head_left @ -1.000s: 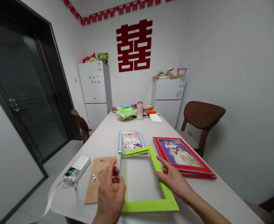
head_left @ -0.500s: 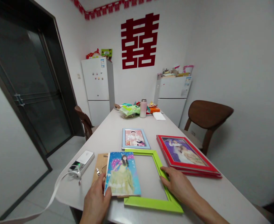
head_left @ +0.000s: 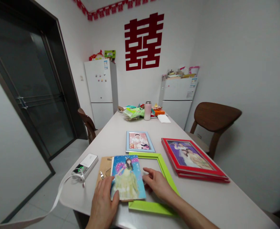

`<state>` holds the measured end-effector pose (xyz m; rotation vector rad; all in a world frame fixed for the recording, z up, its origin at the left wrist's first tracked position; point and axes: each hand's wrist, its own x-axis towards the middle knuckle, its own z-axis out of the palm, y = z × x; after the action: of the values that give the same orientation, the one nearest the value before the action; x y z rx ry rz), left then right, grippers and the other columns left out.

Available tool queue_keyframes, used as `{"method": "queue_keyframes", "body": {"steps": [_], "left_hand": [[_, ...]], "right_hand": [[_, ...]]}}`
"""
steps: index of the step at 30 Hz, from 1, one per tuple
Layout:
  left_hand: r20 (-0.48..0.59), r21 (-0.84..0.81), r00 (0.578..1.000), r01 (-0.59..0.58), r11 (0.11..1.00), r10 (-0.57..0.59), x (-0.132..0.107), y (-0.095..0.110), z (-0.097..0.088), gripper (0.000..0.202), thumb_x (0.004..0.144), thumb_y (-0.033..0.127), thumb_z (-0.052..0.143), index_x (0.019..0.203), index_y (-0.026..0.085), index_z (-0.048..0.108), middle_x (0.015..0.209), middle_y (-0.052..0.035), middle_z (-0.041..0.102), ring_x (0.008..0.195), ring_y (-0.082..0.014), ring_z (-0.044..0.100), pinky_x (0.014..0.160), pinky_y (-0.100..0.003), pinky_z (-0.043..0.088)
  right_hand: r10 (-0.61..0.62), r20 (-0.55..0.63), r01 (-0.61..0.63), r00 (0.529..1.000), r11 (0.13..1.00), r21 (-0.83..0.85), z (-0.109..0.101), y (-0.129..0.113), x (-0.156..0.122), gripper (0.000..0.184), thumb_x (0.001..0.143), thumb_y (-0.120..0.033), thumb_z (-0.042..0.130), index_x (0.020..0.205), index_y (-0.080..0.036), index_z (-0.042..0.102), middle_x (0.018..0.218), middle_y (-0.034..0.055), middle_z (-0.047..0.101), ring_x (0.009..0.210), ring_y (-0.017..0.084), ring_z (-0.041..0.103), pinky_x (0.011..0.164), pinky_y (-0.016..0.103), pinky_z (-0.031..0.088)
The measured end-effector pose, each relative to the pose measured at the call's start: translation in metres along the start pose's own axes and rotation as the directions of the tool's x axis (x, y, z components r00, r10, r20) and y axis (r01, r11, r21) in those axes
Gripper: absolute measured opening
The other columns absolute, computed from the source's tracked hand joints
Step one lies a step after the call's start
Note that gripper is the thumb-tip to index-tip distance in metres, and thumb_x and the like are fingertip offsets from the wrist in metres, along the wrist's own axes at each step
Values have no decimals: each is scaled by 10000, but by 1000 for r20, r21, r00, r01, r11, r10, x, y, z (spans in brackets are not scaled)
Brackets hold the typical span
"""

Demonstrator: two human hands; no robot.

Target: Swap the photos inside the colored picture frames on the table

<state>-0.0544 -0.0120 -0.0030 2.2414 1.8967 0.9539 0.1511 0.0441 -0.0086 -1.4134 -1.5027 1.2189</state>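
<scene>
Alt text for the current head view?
A left hand touches the left side of a blue print of a gowned figure, the right hand at its right edge. The print overlaps a lime-green picture frame and backing board on a white table; blue-framed and red-framed photos lie nearby.

The table [head_left: 106,140] is bearing a green frame [head_left: 166,171] by the surface's near edge, red frames [head_left: 197,171] (stacked) by its right.
</scene>
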Motion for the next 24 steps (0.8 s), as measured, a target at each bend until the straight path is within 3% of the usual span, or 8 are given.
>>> {"method": "queue_keyframes", "body": {"steps": [3, 7, 10, 13, 17, 21, 24], "left_hand": [[3, -20, 999, -49, 999, 49, -2, 3, 8, 355, 726, 200, 424, 1068, 115, 460, 1060, -128, 548, 1004, -226, 490, 863, -407, 408], [37, -27, 993, -107, 994, 108, -6, 9, 16, 380, 715, 214, 450, 1079, 106, 472, 1097, -146, 542, 1039, -239, 480, 887, -427, 397], [100, -8, 980, -171, 985, 171, -8, 15, 19, 436, 692, 234, 477, 1109, 111, 467, 1150, -157, 514, 1086, -278, 445, 917, -513, 334], [108, 17, 968, -229, 973, 226, -7, 23, 20, 535, 643, 173, 483, 1171, 119, 420, 1241, -158, 431, 1158, -301, 360, 934, -553, 281], [-46, 9, 949, -313, 950, 313, 2, 36, 16, 633, 615, 36, 394, 1237, 136, 334, 1310, -126, 345, 1216, -253, 271, 965, -484, 288], [-286, -110, 860, -467, 877, 422, 12, 52, 10, 573, 717, 25, 342, 1265, 179, 278, 1289, -93, 385, 1200, -207, 314, 965, -407, 333], [-376, -207, 810, -547, 811, 450, 16, 66, 8, 556, 730, 20, 347, 1257, 190, 290, 1278, -82, 402, 1185, -202, 342, 955, -379, 354]], "right_hand": [[89, 81, -100, 993, 984, 150, 6, -4, 9, 544, 675, -269, 447, 1170, -55, 375, 426, -62, 508, 323, 89, 455, 332, 188, 350], [95, 182, -136, 979, 964, 227, 9, -12, 14, 249, 617, -233, 477, 808, -100, 565, 431, -39, 522, 318, 82, 453, 322, 184, 342], [105, 165, -145, 981, 955, 258, 14, -18, 14, 94, 583, -216, 493, 599, -124, 506, 412, -49, 481, 320, 64, 420, 327, 177, 319], [84, 116, -116, 990, 943, 311, 17, -31, 9, 74, 589, -210, 489, 611, -146, 460, 435, -75, 448, 357, 43, 398, 363, 159, 309], [-59, 65, 27, 996, 910, 413, 14, -64, -9, 143, 614, -263, 537, 676, -149, 476, 493, -78, 453, 417, 43, 404, 420, 167, 335], [-170, 25, 136, 985, 861, 490, 7, -91, -26, 228, 624, -337, 582, 722, -151, 493, 540, -61, 494, 468, 58, 440, 457, 177, 357], [-180, -37, 174, 983, 848, 500, 4, -96, -30, 254, 624, -363, 596, 734, -148, 518, 553, -55, 511, 488, 64, 457, 492, 186, 378]]}}
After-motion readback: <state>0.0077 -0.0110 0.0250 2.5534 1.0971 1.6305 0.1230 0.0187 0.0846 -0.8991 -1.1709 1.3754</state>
